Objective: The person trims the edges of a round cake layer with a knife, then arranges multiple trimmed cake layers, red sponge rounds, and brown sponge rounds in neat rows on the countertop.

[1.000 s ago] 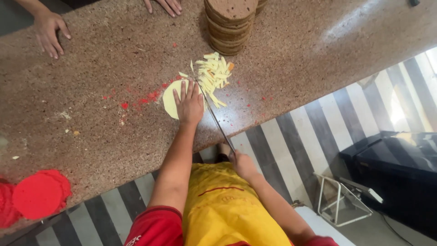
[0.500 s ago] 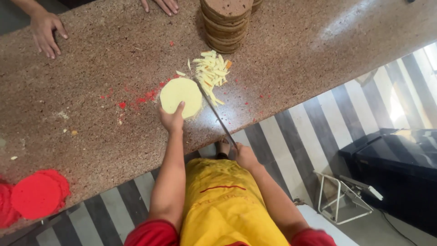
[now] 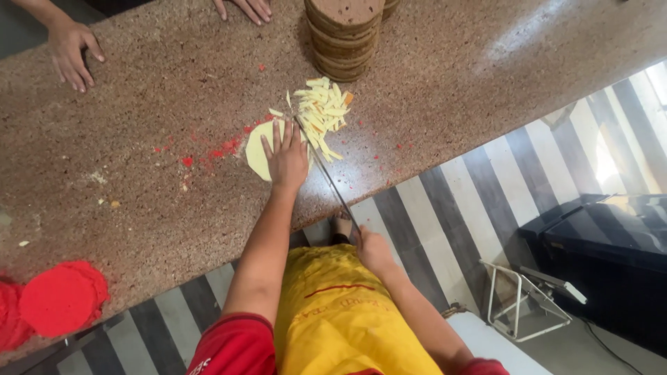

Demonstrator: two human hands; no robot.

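Pale yellow disc (image 3: 256,149), flat on speckled stone counter (image 3: 486,83), pinned under left hand (image 3: 286,156) with fingers spread and palm down. Right hand (image 3: 373,250) at 5 o'clock of it, off the counter edge, closed round handle of long knife (image 3: 332,187), blade lying along the disc's right edge. Step judged: slicing into strips; next cut calls for fingertips kept clear. Cut strips (image 3: 321,114) heaped at 1 o'clock. No containers visible; brown round stack (image 3: 344,38) at 12 o'clock, red discs (image 3: 59,298) at 8 o'clock.

Left hand (image 3: 287,158) lies flat, fingers spread (arm outstretched); right hand (image 3: 373,251) is closed in a grip.
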